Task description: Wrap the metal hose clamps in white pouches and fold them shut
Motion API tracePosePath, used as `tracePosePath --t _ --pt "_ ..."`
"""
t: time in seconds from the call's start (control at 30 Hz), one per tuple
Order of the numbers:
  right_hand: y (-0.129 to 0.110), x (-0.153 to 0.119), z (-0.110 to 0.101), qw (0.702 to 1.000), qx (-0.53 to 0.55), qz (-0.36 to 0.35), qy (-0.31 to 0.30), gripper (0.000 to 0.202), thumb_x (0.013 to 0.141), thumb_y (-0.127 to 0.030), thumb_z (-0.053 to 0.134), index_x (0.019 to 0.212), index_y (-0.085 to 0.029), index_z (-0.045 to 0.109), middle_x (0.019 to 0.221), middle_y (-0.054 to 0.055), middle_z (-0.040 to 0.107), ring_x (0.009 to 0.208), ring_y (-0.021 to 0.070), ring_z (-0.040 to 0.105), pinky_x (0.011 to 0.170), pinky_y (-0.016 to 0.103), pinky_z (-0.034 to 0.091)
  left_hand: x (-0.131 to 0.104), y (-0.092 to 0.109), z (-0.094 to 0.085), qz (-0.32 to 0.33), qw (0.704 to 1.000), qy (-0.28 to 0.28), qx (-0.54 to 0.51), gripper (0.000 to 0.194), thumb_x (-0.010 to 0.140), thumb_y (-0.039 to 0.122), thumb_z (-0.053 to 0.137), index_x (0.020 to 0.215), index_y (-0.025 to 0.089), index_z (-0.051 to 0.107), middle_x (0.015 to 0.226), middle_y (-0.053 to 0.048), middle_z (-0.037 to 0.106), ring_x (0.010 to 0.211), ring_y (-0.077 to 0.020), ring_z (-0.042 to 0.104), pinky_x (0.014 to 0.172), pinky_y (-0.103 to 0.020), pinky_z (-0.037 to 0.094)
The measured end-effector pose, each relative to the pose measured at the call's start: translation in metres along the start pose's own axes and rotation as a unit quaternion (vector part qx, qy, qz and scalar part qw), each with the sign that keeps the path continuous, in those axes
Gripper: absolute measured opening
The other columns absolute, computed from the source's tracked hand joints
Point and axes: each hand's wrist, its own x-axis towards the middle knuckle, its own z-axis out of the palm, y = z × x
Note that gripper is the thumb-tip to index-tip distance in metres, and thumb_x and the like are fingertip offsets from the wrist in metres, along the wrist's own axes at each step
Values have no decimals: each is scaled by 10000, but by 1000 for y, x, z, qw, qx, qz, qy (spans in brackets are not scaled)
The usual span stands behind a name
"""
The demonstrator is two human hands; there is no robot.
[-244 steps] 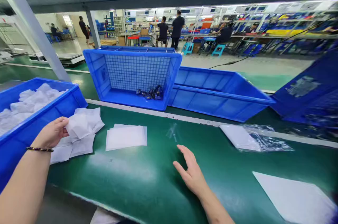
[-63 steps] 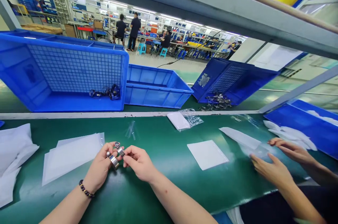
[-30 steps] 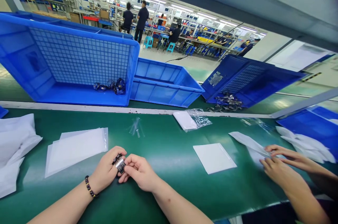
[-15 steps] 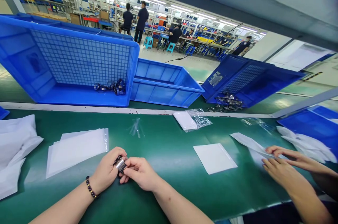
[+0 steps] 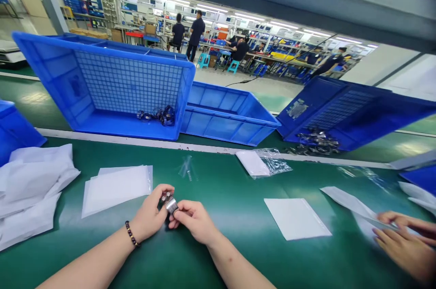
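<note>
Left hand: the left hand (image 5: 150, 216) is closed, thumb and fingers around shiny silver metal bands (image 5: 171, 206) with small screw-like fittings; how many bands are nested there cannot be told.
Right hand: the right hand (image 5: 199, 223) meets it in a fingertip pinch on their near side, with no visible gap.
Bands: between the two hands, above the green tabletop (image 5: 163, 266); centre of the clock, twelve pointing away from the wearer. Smooth, curved metal in a fingertip hold could slip or roll if one hand eased early; a fitting might nip a finger.
Ten o'clock: overlapping flat white translucent sleeves (image 5: 117, 186), near the left hand. A sweep of that wrist could fan them apart.
Nine o'clock: heaped soft white packets (image 5: 37, 175); loosely piled, they might slide if brushed.
Eleven o'clock: a blue plastic crate (image 5: 132, 127) on its side, dark metal pieces (image 5: 166, 115) inside. A knock could set them rolling through its open front.
One o'clock: thin clear plastic strips (image 5: 186, 168), hard to see, easily dragged by a sleeve.
Three o'clock: a flat white pouch (image 5: 296, 218), then a co-worker's hands (image 5: 402, 239); reaching wide could cause a bump.
</note>
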Motion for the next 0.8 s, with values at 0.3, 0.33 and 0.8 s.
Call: tracePosePath --t 0.3,0.33,0.8 --pt "-6 6 -11 989 -30 -73 128 380 712 -509 645 713 -132 595 679 45 642 614 136 626 636 266 489 18 8 -95 -174 946 63 266 289 874 373 324 842 198 551 803 -35 640 752 -197 591 658 -294 423" --pt "-5 7 -10 988 -38 -76 127 383 715 -514 639 717 -134 592 687 43 639 621 136 627 637 263 487 20 2 -100 -192 931 24 308 290 873 365 321 790 198 544 766 -35 636 721 -198 588 627 -289 404" --pt "1 11 -11 979 -98 -106 143 299 769 -450 579 746 -152 567 731 37 619 671 162 638 639 270 485 28 -30 -92 -209 885 -51 413 198 825 229 402 688 171 533 770 -109 641 697 -230 593 563 -292 320"
